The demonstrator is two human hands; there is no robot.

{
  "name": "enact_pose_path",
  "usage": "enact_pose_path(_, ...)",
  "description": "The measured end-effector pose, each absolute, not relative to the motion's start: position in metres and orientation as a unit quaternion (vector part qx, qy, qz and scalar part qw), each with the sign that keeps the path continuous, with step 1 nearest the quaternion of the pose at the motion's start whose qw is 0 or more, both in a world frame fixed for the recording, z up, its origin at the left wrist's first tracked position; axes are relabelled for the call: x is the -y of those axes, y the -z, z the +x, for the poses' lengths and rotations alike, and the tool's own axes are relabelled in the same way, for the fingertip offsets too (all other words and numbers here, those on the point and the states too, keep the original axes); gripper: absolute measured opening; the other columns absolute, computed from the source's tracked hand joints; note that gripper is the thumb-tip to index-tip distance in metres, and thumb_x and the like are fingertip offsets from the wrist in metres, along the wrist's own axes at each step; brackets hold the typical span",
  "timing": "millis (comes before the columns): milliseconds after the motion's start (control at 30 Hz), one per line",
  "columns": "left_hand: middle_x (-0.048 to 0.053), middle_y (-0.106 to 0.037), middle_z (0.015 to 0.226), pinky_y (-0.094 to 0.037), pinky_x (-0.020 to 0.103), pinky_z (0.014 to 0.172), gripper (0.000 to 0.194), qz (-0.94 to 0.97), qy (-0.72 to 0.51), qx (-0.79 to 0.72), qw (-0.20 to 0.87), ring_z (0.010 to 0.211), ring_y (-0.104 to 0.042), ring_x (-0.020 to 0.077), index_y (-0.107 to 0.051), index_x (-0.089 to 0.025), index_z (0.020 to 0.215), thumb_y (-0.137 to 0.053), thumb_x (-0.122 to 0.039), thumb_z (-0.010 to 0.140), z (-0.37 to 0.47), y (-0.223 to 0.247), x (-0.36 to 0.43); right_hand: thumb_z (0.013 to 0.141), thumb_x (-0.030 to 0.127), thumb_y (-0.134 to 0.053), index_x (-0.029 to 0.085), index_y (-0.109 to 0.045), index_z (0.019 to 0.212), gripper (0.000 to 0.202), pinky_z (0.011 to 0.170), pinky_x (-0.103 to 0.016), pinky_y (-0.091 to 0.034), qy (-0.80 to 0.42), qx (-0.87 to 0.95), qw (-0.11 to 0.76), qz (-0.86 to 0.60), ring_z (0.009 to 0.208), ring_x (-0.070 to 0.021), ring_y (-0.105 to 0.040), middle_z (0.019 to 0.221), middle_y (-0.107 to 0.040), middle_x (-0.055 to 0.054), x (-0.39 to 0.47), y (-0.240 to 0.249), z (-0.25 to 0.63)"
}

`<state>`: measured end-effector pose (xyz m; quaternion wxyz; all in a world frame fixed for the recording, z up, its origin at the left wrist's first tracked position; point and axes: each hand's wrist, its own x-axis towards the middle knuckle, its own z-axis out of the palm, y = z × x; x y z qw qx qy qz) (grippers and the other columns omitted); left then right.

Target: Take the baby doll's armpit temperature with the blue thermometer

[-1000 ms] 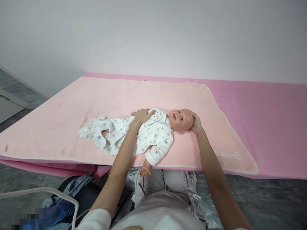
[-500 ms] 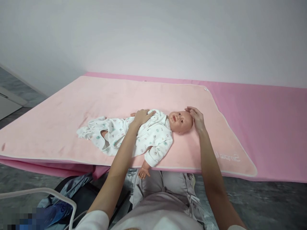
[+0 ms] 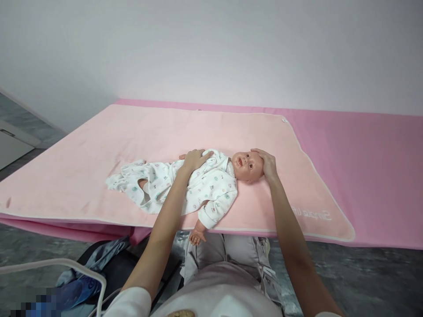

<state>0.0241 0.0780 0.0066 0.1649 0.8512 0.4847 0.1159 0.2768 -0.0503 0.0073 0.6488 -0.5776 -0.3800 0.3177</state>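
A baby doll (image 3: 211, 182) in a white printed outfit lies on its back on a pale pink mat (image 3: 158, 132), head to the right. My left hand (image 3: 197, 160) rests flat on the doll's torso, its fingers stretched and a little apart. Around the crown of the doll's head (image 3: 246, 166) curves my right hand (image 3: 267, 162), open, with the palm against the head. One doll arm hangs over the near edge of the mat. The outfit's legs trail to the left, with a bit of the doll's leg showing through an opening.
Under the mat a darker pink cover (image 3: 370, 176) spreads over the table, against a plain pale wall (image 3: 211, 53). At lower left stand a black chair with bluish cloth (image 3: 109, 255) on it and a white curved tube (image 3: 62, 263).
My right hand has moved slightly left and now lies closer against the doll's head. The left hand stays on the torso.
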Motion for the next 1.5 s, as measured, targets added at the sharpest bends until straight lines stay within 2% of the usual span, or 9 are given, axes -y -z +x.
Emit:
enact_pose_path(133,0.01,-0.068,0.087,-0.041,0.036,0.078,0.065,0.848,-0.116,-0.488,0.17,0.084,-0.061,0.0279,-0.066,-0.018,0.089,-0.025,-0.068,0.082,0.024,-0.006,-0.078,0.071,0.032,-0.05,0.022,-0.07,0.078,0.024,0.084,-0.039,-0.049,-0.35,0.327,0.65,-0.59,0.093,-0.025,-0.061,0.094,-0.069,-0.002,0.049,-0.005,0.277)
enact_pose_path(267,0.01,-0.068,0.095,-0.04,0.036,0.081,0.065,0.852,-0.122,-0.48,0.169,0.091,-0.06,0.0284,-0.065,-0.019,0.096,-0.025,-0.067,0.082,0.024,-0.007,-0.077,0.072,0.033,-0.053,0.021,-0.069,0.076,0.02,0.087,-0.036,-0.048,-0.339,0.348,0.655,-0.579,0.095,-0.0231,-0.06,0.094,-0.069,-0.002,0.052,-0.006,0.277)
enact_pose_path(433,0.01,-0.069,0.096,-0.04,0.034,0.083,0.064,0.851,-0.115,-0.484,0.169,0.093,-0.06,0.0279,-0.066,-0.019,0.095,-0.025,-0.066,0.083,0.024,-0.01,-0.075,0.071,0.045,-0.061,0.023,-0.066,0.08,0.025,0.088,-0.037,-0.045,-0.317,0.427,0.645,-0.549,0.092,-0.021,-0.058,0.093,-0.066,-0.002,0.054,-0.006,0.278)
enact_pose_path(567,0.01,-0.068,0.098,-0.04,0.034,0.083,0.063,0.851,-0.121,-0.482,0.171,0.094,-0.059,0.0279,-0.065,-0.018,0.097,-0.025,-0.066,0.083,0.024,-0.01,-0.075,0.067,0.039,-0.065,0.024,-0.066,0.081,0.02,0.09,-0.035,-0.043,-0.285,0.46,0.63,-0.557,0.092,-0.0196,-0.056,0.089,-0.065,0.001,0.051,-0.003,0.281)
enact_pose_path(733,0.01,-0.068,0.096,-0.039,0.035,0.085,0.064,0.851,-0.122,-0.482,0.169,0.094,-0.059,0.028,-0.066,-0.019,0.094,-0.025,-0.066,0.083,0.024,-0.008,-0.076,0.067,0.033,-0.06,0.025,-0.067,0.076,0.015,0.088,-0.035,-0.043,-0.297,0.436,0.636,-0.563,0.09,-0.0197,-0.056,0.085,-0.066,0.001,0.051,-0.005,0.282)
enact_pose_path(1000,0.01,-0.069,0.093,-0.04,0.035,0.081,0.064,0.854,-0.116,-0.48,0.163,0.091,-0.06,0.0281,-0.065,-0.019,0.089,-0.023,-0.067,0.083,0.023,-0.009,-0.075,0.068,0.027,-0.045,0.023,-0.07,0.077,0.027,0.09,-0.034,-0.042,-0.302,0.422,0.654,-0.551,0.097,-0.0207,-0.058,0.092,-0.069,0.0,0.05,0.002,0.288)
enact_pose_path(1167,0.01,-0.068,0.093,-0.04,0.035,0.082,0.063,0.851,-0.108,-0.487,0.166,0.092,-0.06,0.0279,-0.065,-0.019,0.09,-0.024,-0.066,0.083,0.023,-0.011,-0.074,0.068,0.026,-0.044,0.023,-0.071,0.077,0.028,0.088,-0.035,-0.044,-0.33,0.391,0.667,-0.541,0.098,-0.0217,-0.058,0.094,-0.069,0.0,0.047,0.01,0.291)
enact_pose_path(1367,0.011,-0.068,0.089,-0.041,0.035,0.08,0.064,0.851,-0.109,-0.491,0.152,0.089,-0.06,0.0281,-0.064,-0.019,0.086,-0.023,-0.068,0.082,0.025,-0.01,-0.075,0.071,0.036,-0.054,0.023,-0.068,0.073,0.019,0.09,-0.037,-0.044,-0.329,0.402,0.673,-0.527,0.095,-0.0225,-0.058,0.09,-0.068,-0.002,0.049,0.004,0.287)
enact_pose_path(1500,0.011,-0.068,0.091,-0.041,0.035,0.08,0.065,0.85,-0.112,-0.493,0.148,0.09,-0.06,0.0279,-0.064,-0.019,0.087,-0.022,-0.068,0.082,0.024,-0.01,-0.074,0.071,0.042,-0.059,0.024,-0.067,0.08,0.021,0.091,-0.035,-0.042,-0.319,0.445,0.657,-0.518,0.093,-0.0204,-0.058,0.091,-0.066,-0.001,0.051,0.001,0.286)
